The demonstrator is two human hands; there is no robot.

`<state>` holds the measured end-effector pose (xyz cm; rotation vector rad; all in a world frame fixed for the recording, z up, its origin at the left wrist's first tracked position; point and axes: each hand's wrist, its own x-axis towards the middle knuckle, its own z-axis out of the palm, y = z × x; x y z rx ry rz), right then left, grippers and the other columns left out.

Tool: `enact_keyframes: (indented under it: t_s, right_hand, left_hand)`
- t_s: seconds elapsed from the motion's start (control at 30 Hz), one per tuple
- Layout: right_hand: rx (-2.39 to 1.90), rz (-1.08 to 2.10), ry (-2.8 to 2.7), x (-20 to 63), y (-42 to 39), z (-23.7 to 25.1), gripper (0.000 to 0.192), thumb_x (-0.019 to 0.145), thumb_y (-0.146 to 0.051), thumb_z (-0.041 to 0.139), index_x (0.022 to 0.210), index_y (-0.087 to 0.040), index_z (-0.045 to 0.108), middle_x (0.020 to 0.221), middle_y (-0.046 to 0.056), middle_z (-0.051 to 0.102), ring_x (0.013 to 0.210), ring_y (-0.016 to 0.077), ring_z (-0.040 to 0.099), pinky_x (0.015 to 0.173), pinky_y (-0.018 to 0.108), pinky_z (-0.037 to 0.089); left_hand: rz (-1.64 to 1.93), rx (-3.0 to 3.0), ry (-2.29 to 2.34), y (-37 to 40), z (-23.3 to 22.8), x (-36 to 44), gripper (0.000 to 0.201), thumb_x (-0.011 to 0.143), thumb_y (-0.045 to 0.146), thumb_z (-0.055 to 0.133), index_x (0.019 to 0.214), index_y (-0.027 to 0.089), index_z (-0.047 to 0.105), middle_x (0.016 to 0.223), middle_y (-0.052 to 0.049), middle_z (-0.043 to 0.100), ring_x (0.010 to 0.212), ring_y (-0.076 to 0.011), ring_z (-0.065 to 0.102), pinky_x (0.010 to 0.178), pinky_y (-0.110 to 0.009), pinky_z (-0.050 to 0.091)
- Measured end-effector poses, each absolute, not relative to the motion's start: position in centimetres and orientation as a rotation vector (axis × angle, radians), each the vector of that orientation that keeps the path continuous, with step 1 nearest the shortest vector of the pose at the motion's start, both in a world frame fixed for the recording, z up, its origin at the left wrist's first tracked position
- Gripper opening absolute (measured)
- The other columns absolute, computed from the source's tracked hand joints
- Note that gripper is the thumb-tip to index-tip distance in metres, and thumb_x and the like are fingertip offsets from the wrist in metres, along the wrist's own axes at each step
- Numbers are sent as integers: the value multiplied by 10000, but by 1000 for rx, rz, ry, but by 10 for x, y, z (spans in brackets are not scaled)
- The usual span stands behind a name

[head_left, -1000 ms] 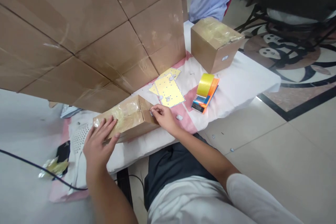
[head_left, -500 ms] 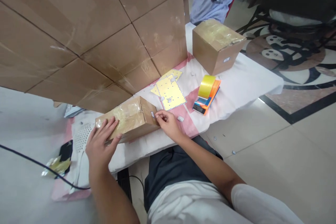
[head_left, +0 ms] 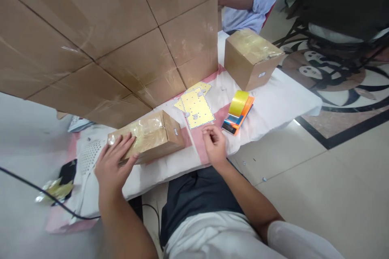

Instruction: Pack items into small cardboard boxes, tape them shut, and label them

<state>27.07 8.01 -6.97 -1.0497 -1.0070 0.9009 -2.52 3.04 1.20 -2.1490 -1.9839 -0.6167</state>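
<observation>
Left hand (head_left: 114, 164) flat on box (head_left: 147, 136), long axis left-right, label end probably rightward

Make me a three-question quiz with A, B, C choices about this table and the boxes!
1. Where does the left hand rest?
A. on the small box
B. on the tape roll
C. on the floor

2. What colour is the sticker sheet?
A. green
B. yellow
C. black

3. How is the right hand?
A. gripping the tape roll
B. pressing on the far box
C. off the small box, over the table

Answers: 1 A, palm lies on its taped top. 2 B, it is plainly yellow. 3 C, a gap shows beside the box.
</observation>
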Motion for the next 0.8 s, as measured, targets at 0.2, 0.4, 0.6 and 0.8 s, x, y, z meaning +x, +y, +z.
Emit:
enact_keyframes:
  t_s: [0.2, 0.4, 0.6, 0.8]
  right_hand:
    - [-1111, 315, -787, 371, 103, -73, 179, 867, -333, 626, 987, -245, 526, 970, 13, 561, 932, 177, 617, 873, 352, 527]
    - [-1127, 1053, -970, 410, 164, -71, 449, 762, -461, 774, 1100, -218, 605, 1097, 82, 722, 1022, 249, 688, 910, 414, 575]
    - [-1073, 1144, -1122, 373, 168, -57, 420, 804, -549, 745, 993, -176, 703, 971, 97, 780, 879, 234, 723, 819, 386, 598]
    - [-827, 1259, -1039, 325, 155, -46, 324, 806, -480, 706, 985, -211, 673, 894, 58, 761, 856, 245, 733, 788, 379, 602]
  left_hand:
    - [-750, -2104, -1973, 32, 7, -26, 529, 963, 496, 569, 1481, 388, 556, 1600, 41, 469, 1505, -328, 411, 1271, -536, 268]
    - [-1250, -1822, -1586, 11, -18, 12, 422, 907, 316, 652, 1324, 386, 656, 1516, 56, 581, 1445, -333, 497, 1247, -617, 304]
    - [-1523, -2347, -1682, 16, -51, 137, 191, 934, 278, 611, 1084, 262, 729, 954, -53, 792, 903, -242, 751, 909, -421, 565]
    - [-1636, -2637, -1830, 106, -39, 186, 855, 869, 381, 741, 1602, 255, 321, 1629, -155, 419, 1512, -316, 401, 1214, -488, 387]
